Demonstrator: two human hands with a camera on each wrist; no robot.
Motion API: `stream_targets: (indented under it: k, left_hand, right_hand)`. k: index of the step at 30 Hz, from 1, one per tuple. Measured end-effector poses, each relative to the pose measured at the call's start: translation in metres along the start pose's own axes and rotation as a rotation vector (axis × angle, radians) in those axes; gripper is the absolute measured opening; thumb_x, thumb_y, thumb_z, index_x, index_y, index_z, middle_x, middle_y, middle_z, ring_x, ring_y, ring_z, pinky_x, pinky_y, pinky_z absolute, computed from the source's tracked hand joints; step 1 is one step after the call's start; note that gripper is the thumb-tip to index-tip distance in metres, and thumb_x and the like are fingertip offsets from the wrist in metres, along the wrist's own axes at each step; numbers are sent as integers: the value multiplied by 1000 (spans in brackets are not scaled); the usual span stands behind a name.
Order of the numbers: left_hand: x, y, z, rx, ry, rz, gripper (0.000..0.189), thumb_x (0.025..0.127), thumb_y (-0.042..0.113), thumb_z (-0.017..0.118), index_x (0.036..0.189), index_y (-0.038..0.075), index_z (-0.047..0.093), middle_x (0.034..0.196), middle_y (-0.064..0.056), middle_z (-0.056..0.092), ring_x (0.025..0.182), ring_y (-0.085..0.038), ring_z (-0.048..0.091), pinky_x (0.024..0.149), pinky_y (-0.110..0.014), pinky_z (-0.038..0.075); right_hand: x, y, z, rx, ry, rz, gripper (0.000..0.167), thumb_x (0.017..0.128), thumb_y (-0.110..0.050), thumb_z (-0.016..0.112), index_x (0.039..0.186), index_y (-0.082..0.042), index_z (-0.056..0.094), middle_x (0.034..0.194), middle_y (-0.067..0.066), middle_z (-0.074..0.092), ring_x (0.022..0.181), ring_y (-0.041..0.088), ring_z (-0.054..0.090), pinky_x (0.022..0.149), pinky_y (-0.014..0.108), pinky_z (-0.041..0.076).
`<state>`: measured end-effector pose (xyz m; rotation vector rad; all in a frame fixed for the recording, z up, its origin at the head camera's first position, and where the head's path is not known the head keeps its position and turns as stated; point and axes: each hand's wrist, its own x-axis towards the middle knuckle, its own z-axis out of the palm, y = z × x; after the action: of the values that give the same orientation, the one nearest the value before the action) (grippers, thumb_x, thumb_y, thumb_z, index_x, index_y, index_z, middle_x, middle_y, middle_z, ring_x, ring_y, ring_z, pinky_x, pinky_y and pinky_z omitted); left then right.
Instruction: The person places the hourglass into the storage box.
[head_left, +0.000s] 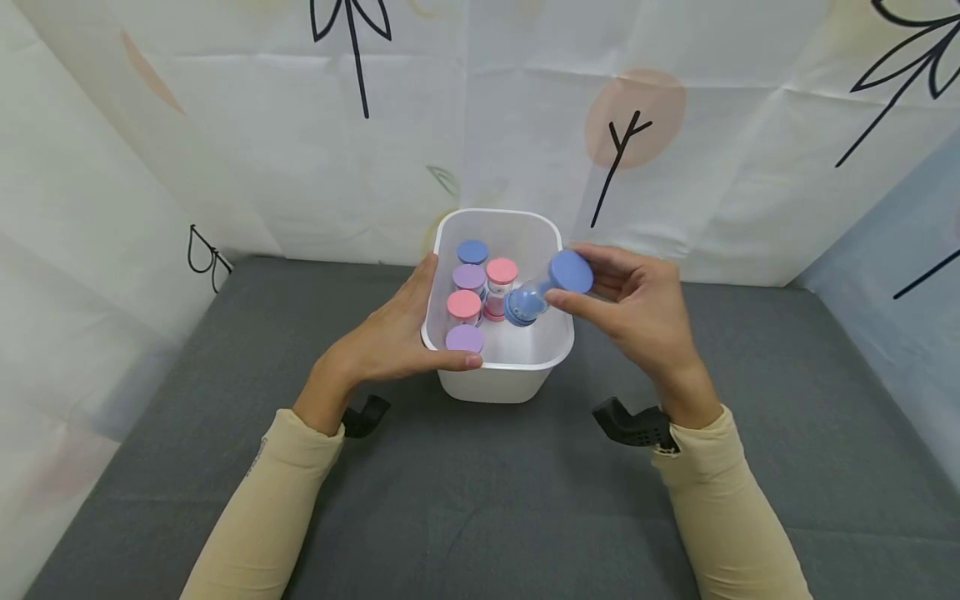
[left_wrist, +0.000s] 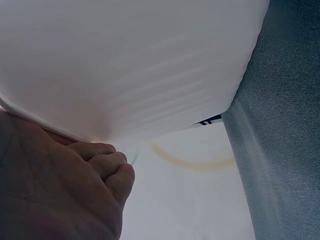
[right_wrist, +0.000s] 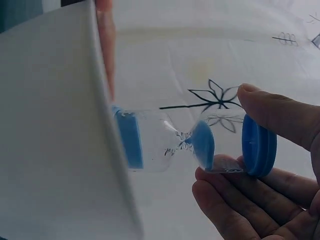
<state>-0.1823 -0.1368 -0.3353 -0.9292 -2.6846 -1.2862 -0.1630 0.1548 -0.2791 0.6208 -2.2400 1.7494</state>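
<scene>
A sand timer (head_left: 531, 298) with blue caps and blue sand is pinched between the thumb and fingers of my right hand (head_left: 637, 304). It tilts over the right part of a white plastic bin (head_left: 498, 383); in the right wrist view the timer (right_wrist: 185, 142) lies sideways, its far end partly behind the bin wall (right_wrist: 60, 130). My left hand (head_left: 386, 337) grips the bin's left rim, thumb over the near corner. Along the bin's left half stand several sand timers with blue (head_left: 472, 252), purple (head_left: 465, 338) and pink (head_left: 502, 270) caps.
The bin rests on a grey cloth-covered table (head_left: 480, 500). White patterned fabric (head_left: 510, 125) hangs just behind it and along both sides. A black wrist strap (head_left: 633, 423) sits on each wrist.
</scene>
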Motion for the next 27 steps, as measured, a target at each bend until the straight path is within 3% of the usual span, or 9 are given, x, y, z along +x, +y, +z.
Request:
stream_targets:
  k: [4,10,20,27]
  left_hand:
    - [0,0,0,-19,-3,-2,119,72,58,86,157,43,5,156,2,29,137,-20,37,109,-51,39]
    - [0,0,0,-29,-1,35,118,73,55,86,158,42,5,155,3,30,137,-20,38,109,-51,38]
    - [0,0,1,-31,0,33,117,73,57,86,158,40,7,155,2,31,137,-20,38,110,-52,37]
    - [0,-1,1,-20,-7,17,119,73,58,85,159,40,4,157,2,29,139,-20,37,110,-53,37]
  right_hand:
    - [2,14,16,23,-102,44,50,79,0,85,125,7,68,117,17,71,100,17,73,87,28,55]
    - [5,26,31,75,-165,71,49,78,0,86,123,6,69,112,15,73,96,21,74,84,29,57]
    - [9,30,39,-165,-168,53,57,75,-10,91,125,5,69,120,13,71,103,23,72,89,35,55]
    - [20,24,39,-279,-298,96,55,73,-14,93,122,1,72,114,11,73,98,22,73,89,39,56]
